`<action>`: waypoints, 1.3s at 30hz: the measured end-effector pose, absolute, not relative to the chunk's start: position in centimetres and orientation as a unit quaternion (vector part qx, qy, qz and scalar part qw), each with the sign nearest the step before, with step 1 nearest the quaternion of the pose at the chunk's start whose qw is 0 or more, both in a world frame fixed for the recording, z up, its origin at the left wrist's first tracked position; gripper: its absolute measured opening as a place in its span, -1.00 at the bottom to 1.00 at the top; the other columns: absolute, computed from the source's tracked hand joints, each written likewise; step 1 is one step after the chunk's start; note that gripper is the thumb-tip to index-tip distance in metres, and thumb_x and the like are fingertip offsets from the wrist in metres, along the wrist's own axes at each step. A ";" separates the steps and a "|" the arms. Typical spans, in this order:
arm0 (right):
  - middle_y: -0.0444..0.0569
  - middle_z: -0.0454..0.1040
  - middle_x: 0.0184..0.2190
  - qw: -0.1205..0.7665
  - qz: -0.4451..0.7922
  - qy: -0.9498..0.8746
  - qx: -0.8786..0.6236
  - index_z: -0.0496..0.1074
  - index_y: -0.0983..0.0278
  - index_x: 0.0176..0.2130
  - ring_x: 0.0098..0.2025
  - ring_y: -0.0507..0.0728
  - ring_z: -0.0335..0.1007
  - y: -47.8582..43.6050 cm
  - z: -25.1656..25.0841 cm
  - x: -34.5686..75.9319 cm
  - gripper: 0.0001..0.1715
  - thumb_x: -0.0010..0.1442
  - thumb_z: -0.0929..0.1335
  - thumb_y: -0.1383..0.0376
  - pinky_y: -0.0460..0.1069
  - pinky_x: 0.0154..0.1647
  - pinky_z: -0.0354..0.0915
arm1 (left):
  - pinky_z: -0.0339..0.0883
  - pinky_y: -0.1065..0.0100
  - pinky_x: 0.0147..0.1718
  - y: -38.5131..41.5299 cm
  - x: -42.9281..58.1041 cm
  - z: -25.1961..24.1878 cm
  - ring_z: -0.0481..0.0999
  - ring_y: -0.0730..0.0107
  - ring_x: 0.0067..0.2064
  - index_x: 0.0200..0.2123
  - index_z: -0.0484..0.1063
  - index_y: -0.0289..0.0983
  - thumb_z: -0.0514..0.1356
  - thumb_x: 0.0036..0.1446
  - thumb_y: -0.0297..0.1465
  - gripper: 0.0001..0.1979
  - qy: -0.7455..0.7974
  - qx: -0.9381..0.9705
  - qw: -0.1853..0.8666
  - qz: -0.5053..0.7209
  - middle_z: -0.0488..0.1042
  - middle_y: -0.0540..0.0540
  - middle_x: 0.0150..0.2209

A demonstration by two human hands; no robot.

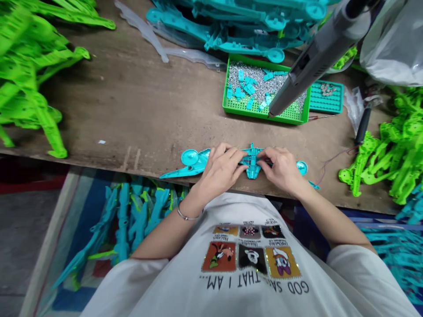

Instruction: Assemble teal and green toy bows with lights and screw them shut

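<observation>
A long teal plastic toy part [193, 162] lies along the near edge of the brown workbench [139, 114], with round ends at left and right. My left hand [222, 169] rests on its middle with fingers curled over it. My right hand [280, 169] grips the same part just to the right, fingers pressed on it. Between the two hands a small teal cross-shaped piece [252, 159] sits on the part.
A green tray [233, 105] of small silver screws and teal bits stands behind the hands. A grey hanging power screwdriver [313, 57] points at it. Teal parts [238, 26] are stacked at the back, green parts [29, 66] left and right [390, 163]. A bin of teal parts [132, 220] sits below.
</observation>
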State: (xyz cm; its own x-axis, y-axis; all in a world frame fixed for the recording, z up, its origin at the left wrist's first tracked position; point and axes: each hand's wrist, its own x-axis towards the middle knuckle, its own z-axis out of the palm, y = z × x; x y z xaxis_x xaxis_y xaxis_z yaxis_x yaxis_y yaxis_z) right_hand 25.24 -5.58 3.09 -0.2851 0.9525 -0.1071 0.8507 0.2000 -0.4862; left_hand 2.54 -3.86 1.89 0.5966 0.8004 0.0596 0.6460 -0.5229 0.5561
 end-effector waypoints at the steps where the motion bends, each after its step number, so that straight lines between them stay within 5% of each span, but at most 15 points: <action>1: 0.02 0.63 -0.29 0.115 0.236 -0.760 -0.594 0.54 0.22 -0.16 -0.21 0.23 0.50 -5.6 3.0 25.1 -0.89 0.31 0.38 0.32 0.13 -0.07 0.32 | 0.23 0.02 -0.01 -3.9 2.5 1.8 0.37 -0.02 0.07 0.10 0.47 -0.23 0.22 0.36 -0.34 -0.72 0.420 0.858 0.250 0.156 0.60 -0.19 -0.05; 5: 0.01 0.64 -0.30 0.113 0.269 -0.765 -0.575 0.53 0.21 -0.18 -0.22 0.23 0.52 -5.7 3.7 24.9 -0.87 0.28 0.36 0.36 0.12 -0.07 0.35 | 0.20 0.04 -0.01 -3.7 2.3 1.7 0.39 0.04 0.05 -0.05 0.55 -0.17 0.20 0.37 -0.38 -0.85 0.420 0.842 0.285 0.182 0.62 -0.12 -0.13; 11: 0.03 0.63 -0.10 0.134 0.348 -0.742 -0.557 0.43 0.26 0.13 -0.19 0.16 0.55 -6.4 4.8 26.1 -0.50 0.19 0.39 0.42 0.06 -0.07 0.41 | 0.32 0.19 -0.09 -3.3 1.8 2.0 0.50 0.23 -0.12 -0.15 0.52 -0.25 0.10 0.41 -0.40 -0.82 0.440 0.791 0.336 0.260 0.56 -0.12 -0.19; 17: 0.02 0.62 -0.20 0.183 0.334 -0.739 -0.555 0.49 0.28 0.03 -0.18 0.14 0.58 -6.6 4.0 26.3 -0.61 0.23 0.33 0.48 0.04 -0.08 0.43 | 0.32 0.11 -0.09 -3.4 0.5 1.3 0.45 0.12 -0.10 -0.16 0.51 -0.26 0.11 0.39 -0.44 -0.83 0.398 0.869 0.207 0.211 0.52 -0.15 -0.24; 25: 0.00 0.66 -0.19 0.157 0.349 -0.730 -0.566 0.50 0.23 -0.01 -0.13 0.17 0.61 -6.1 4.0 25.8 -0.76 0.33 0.35 0.39 0.07 -0.06 0.43 | 0.37 0.11 -0.07 -3.2 0.3 0.3 0.46 0.19 -0.15 -0.16 0.50 -0.25 0.13 0.38 -0.45 -0.86 0.379 0.851 0.245 0.270 0.53 -0.13 -0.26; 33: -0.02 0.58 -0.22 0.189 0.337 -0.712 -0.587 0.52 0.23 -0.11 -0.23 0.14 0.52 -5.7 3.9 25.8 -0.79 0.21 0.47 0.33 0.05 -0.15 0.41 | 0.41 0.21 -0.14 -3.3 0.1 0.4 0.51 0.26 -0.17 -0.19 0.50 -0.26 0.14 0.32 -0.50 -0.87 0.419 0.809 0.268 0.314 0.53 -0.12 -0.25; 39: 0.10 0.54 -0.09 0.141 0.266 -0.731 -0.612 0.47 0.23 -0.01 0.01 0.32 0.42 -5.4 4.6 26.9 -0.67 0.21 0.42 0.26 0.23 0.09 0.32 | 0.44 0.21 -0.16 -3.5 0.2 0.2 0.54 0.23 -0.17 -0.19 0.50 -0.25 0.16 0.28 -0.51 -0.88 0.444 0.793 0.250 0.335 0.53 -0.12 -0.26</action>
State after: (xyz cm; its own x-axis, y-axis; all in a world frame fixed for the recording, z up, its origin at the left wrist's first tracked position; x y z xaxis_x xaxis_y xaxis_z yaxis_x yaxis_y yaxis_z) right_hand 26.88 -5.42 4.60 -0.2104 0.9704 -0.1187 0.8201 0.1091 -0.5618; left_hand 0.24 -3.46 0.19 0.3817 0.8710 0.3092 0.5367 -0.4812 0.6931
